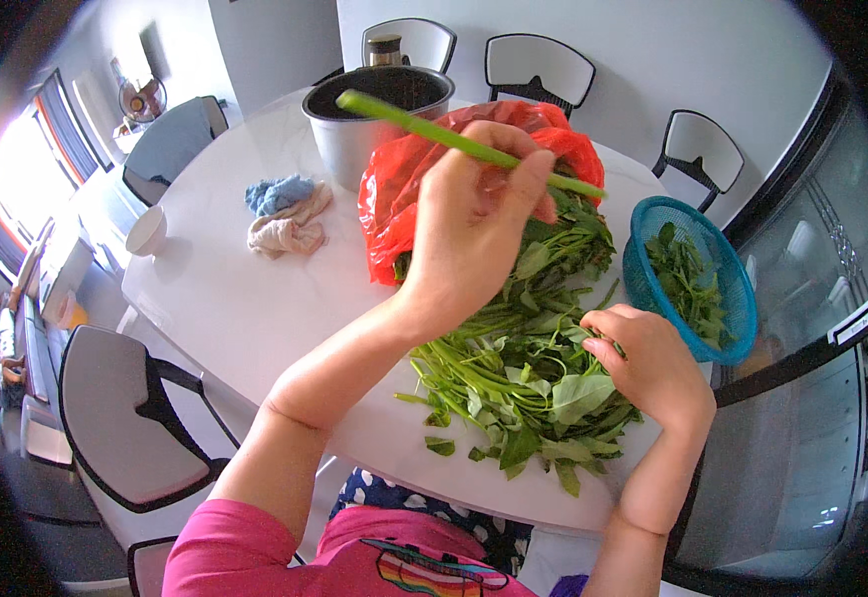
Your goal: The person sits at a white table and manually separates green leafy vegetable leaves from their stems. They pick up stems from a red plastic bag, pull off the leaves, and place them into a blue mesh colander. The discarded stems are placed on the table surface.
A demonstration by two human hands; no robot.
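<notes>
My left hand is raised over the table, pinching a bare green stem between thumb and fingers. Below it, a heap of leafy greens with long stems, apparently water spinach, lies loose near the table's front edge. My right hand rests at the right side of this heap, its fingertips closed on some leaves. Behind the heap is a red plastic bag, with more greens spilling from its mouth. A blue mesh basket to the right holds some picked leaves.
The white table also bears a metal pot at the back, blue and beige cloths, and a white bowl. Several chairs surround it. A dark-framed glass door stands close on the right.
</notes>
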